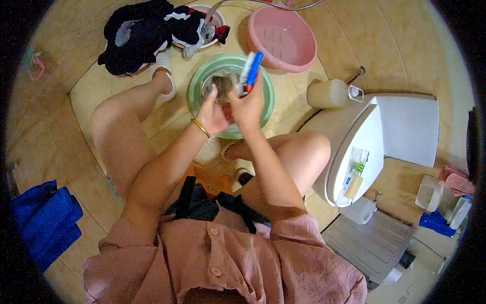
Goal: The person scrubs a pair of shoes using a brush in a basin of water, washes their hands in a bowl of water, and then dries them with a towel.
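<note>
A green basin (194, 96) sits on the floor in front of me, between my knees. Over it, my left hand (215, 114) is closed on a whitish-grey item (220, 83), possibly a shoe, smeared by motion. In my right hand (247, 107) is a scrubbing brush (254, 71) with a blue back and white bristles, tilted up. The fingers of that hand are partly hidden, and its thumb side lies against the whitish-grey item. Whether the basin holds water is hard to tell under the hands.
Behind the green basin stands a pink basin (307, 45). Dark clothes (136, 35) lie at the upper left, beside a smaller tub (218, 23) with more clothes. To the right are a yellowish jug (326, 93) and a toilet (354, 147). Blue cloth (48, 223) hangs at left.
</note>
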The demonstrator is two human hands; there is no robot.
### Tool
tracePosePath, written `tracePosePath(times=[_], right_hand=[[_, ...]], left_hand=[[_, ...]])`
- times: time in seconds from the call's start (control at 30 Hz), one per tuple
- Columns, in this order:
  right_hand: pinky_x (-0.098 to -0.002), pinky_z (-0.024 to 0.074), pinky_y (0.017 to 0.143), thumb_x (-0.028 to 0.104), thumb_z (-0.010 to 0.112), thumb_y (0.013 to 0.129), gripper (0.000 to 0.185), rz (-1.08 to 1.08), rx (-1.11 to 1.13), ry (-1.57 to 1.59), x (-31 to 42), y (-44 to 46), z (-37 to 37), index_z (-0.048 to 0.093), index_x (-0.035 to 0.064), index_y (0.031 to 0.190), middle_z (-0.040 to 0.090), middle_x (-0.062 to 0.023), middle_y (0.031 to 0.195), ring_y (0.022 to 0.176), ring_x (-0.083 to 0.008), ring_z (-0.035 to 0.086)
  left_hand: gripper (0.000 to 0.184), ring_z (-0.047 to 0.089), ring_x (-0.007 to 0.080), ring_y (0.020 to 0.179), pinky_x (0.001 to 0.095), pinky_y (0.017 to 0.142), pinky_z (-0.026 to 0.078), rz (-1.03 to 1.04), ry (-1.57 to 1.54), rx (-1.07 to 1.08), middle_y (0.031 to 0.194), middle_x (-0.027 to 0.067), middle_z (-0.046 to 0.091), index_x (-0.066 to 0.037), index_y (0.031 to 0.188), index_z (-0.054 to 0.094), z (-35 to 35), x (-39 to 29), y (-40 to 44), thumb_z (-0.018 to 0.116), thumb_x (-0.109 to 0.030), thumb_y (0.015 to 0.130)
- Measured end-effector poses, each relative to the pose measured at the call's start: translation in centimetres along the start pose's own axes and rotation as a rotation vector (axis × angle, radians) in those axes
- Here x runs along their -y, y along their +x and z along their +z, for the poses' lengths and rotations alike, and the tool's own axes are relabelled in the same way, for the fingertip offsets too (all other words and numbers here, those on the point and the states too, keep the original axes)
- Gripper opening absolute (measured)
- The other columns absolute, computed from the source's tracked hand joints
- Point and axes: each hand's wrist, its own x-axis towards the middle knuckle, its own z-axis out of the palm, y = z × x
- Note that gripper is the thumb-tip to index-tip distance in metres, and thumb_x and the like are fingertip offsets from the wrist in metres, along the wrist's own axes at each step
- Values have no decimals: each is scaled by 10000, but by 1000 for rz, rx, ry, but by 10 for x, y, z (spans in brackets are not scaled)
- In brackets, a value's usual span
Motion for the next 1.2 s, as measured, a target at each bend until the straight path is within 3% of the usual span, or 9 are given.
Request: tracePosePath(times=[0.13, 0.3, 0.37, 0.5, 0.7, 0.83, 1.1, 1.17, 1.2], right_hand=[[-430, 515, 677, 191, 678, 753, 800, -56, 171, -126, -10, -28, 6, 260, 10, 1411, 622, -271, 911, 803, -414, 634], [-406, 505, 696, 252, 606, 873, 672, 132, 350, -133, 6, -52, -19, 276, 77, 1431, 618, -246, 895, 749, -369, 634], [-442, 504, 646, 263, 551, 914, 603, -264, 287, -262, -8, -73, -18, 284, 150, 1443, 617, -248, 847, 693, -389, 623], [-473, 488, 560, 286, 510, 929, 567, -110, 346, -490, 6, -54, -6, 283, 250, 1447, 603, -231, 746, 628, -407, 607], [-479, 476, 536, 302, 506, 925, 483, -156, 179, -486, 4, -10, 15, 399, 245, 1393, 600, -223, 681, 594, -400, 597], [-481, 468, 518, 326, 488, 929, 469, -170, 326, -533, 13, -66, 5, 411, 241, 1383, 598, -245, 713, 585, -404, 595], [-490, 479, 559, 280, 475, 936, 463, -140, 348, -467, 18, -40, -4, 406, 203, 1387, 608, -250, 720, 617, -409, 603], [-475, 484, 551, 279, 488, 932, 482, -230, 333, -484, 11, -82, 2, 388, 230, 1401, 601, -247, 700, 615, -398, 607], [-459, 490, 549, 271, 501, 928, 499, -249, 270, -477, 1, -82, 4, 373, 246, 1410, 592, -243, 682, 609, -387, 611]], left_hand=[[647, 559, 304, 1091, 478, 965, 434, 302, 77, -87, 1245, 132, 551, -104, 1291, 479, -2, -12, 23, 401, -610, 895], [667, 588, 309, 1020, 479, 926, 466, 301, -34, -42, 1186, 157, 581, -91, 1240, 512, -37, -30, 43, 411, -637, 871], [598, 563, 319, 1061, 472, 934, 455, 281, 11, -222, 1190, 133, 579, -124, 1238, 524, -42, -33, 47, 398, -602, 902], [513, 605, 249, 918, 407, 844, 508, 371, 114, -318, 1043, 84, 631, -120, 1123, 590, -35, -14, 50, 437, -562, 912], [481, 573, 247, 1038, 446, 886, 485, 278, -83, -143, 1134, 97, 607, -101, 1152, 568, -69, -22, 65, 453, -510, 928], [585, 586, 289, 988, 458, 872, 489, 223, 143, -170, 1134, 112, 600, -115, 1203, 548, -55, -28, 54, 311, -581, 940], [579, 597, 247, 952, 413, 851, 501, 374, 106, -208, 1067, 73, 634, -133, 1150, 572, -26, -21, 32, 379, -619, 901], [646, 580, 292, 1004, 444, 900, 478, 25, -80, 1006, 1153, 108, 601, -130, 1225, 527, -114, -62, 80, 367, -654, 882], [666, 584, 311, 990, 449, 896, 482, 19, -188, 912, 1135, 127, 602, -105, 1204, 536, -58, -41, 47, 355, -659, 882]])
